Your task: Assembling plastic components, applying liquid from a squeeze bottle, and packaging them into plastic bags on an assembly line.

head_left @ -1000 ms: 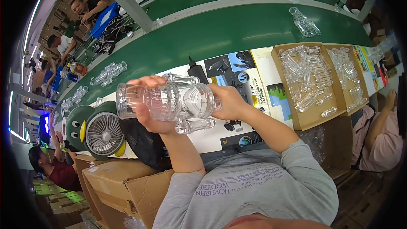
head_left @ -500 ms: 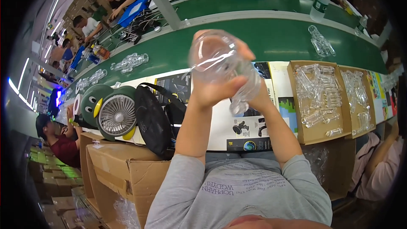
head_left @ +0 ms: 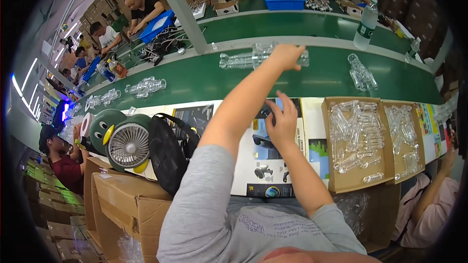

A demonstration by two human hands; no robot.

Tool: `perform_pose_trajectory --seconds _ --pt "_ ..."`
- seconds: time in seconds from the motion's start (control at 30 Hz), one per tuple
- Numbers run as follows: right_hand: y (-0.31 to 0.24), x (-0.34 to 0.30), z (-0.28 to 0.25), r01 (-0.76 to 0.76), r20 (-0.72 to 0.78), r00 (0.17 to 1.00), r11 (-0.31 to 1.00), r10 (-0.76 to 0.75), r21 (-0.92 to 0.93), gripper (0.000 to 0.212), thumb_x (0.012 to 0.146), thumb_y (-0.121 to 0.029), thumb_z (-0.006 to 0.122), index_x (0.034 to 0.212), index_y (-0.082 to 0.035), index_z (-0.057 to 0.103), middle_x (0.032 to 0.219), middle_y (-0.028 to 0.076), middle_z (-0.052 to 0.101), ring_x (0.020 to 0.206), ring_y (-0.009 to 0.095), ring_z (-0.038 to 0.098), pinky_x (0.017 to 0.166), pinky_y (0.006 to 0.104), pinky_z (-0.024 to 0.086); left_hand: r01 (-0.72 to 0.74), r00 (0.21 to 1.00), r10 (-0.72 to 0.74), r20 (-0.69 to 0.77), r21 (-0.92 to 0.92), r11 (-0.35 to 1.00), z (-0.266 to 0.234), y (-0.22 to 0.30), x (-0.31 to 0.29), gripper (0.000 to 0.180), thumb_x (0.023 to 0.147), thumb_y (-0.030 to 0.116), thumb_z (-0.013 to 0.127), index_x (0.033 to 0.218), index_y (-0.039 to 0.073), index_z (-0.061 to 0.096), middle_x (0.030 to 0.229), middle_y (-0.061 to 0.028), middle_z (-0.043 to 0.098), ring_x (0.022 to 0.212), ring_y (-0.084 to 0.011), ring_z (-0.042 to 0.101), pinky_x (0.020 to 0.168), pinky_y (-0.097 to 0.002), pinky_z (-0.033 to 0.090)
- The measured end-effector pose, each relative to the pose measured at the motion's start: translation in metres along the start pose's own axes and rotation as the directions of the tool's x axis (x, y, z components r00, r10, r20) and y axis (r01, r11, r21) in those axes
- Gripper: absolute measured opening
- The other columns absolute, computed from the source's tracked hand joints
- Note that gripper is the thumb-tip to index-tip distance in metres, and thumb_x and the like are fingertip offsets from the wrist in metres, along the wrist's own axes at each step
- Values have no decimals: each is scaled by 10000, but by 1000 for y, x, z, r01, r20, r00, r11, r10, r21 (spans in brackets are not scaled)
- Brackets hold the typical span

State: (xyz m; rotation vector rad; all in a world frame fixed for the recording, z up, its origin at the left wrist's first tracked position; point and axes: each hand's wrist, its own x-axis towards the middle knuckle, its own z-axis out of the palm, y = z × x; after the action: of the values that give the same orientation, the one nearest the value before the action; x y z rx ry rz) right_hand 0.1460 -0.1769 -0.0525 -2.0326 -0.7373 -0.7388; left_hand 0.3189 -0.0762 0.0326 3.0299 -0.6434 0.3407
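Note:
My left hand (head_left: 288, 58) reaches far forward over the green work surface (head_left: 195, 82). Its thumb and fingers are around the right end of a clear figure-shaped piece (head_left: 239, 60). That piece lies crosswise; whether it rests fully on the surface I cannot tell. Nearer me, my right hand (head_left: 283, 124) hovers above a printed sheet (head_left: 261, 163), fingers apart and nothing seen in them. A similar clear piece (head_left: 362, 73) lies to the right, and another (head_left: 146, 86) to the left. A cardboard tray (head_left: 331, 175) of small clear parts stands right of my right hand.
A second tray (head_left: 418, 158) adjoins the first. To my left are a green penguin-shaped fan (head_left: 127, 143), a black bag (head_left: 165, 153) and an open carton (head_left: 114, 197). A metal post (head_left: 183, 12) rises beyond; a water bottle (head_left: 365, 24) stands far right. Several people work around.
The clear piece has gone from between both hands to the far surface, with my left hand at its end. My right hand has come off it and drawn apart. The view has tilted up.

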Motion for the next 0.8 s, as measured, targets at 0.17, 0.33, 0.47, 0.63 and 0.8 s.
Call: perform_pose_trajectory --seconds 0.17,0.33,0.47,0.63,0.8 --pt "-6 -5 5 43 18 999 998 -43 39 336 639 14 598 971 -31 610 1146 142 522 1119 316 465 919 436 362 94 977 -93 191 3 996 67 -25 13 586 616 313 785 1073 85 497 951 -135 639 909 -328 612 741 -424 492" --pt "-1 -6 6 9 13 1000 998 -10 58 337 634 -1 624 970 -17 611 1106 141 543 1085 298 485 898 419 378 97 952 -80 296 -44 994 97 -32 24 593 624 303 788 1079 63 494 999 -150 623 994 -325 574 809 -404 484" --pt "2 -9 10 27 10 1000 998 -28 64 297 625 8 614 920 -26 613 1076 121 555 1054 293 498 874 407 396 144 942 -154 297 56 988 93 -30 19 700 583 408 799 1120 77 497 1087 -128 594 1075 -310 531 845 -448 447" --pt "-2 -5 10 47 38 998 987 -54 151 191 653 31 565 824 -44 604 974 110 595 941 314 539 843 407 413 -111 958 52 281 199 974 13 -28 4 756 560 529 758 1101 64 509 997 -150 594 987 -321 568 785 -435 478" --pt "8 -6 8 45 31 998 991 -49 127 223 675 18 555 876 -60 612 999 96 594 972 293 530 865 387 406 -412 880 309 361 253 875 -148 36 -136 361 765 315 647 1001 68 534 902 -93 613 892 -262 605 756 -384 461"
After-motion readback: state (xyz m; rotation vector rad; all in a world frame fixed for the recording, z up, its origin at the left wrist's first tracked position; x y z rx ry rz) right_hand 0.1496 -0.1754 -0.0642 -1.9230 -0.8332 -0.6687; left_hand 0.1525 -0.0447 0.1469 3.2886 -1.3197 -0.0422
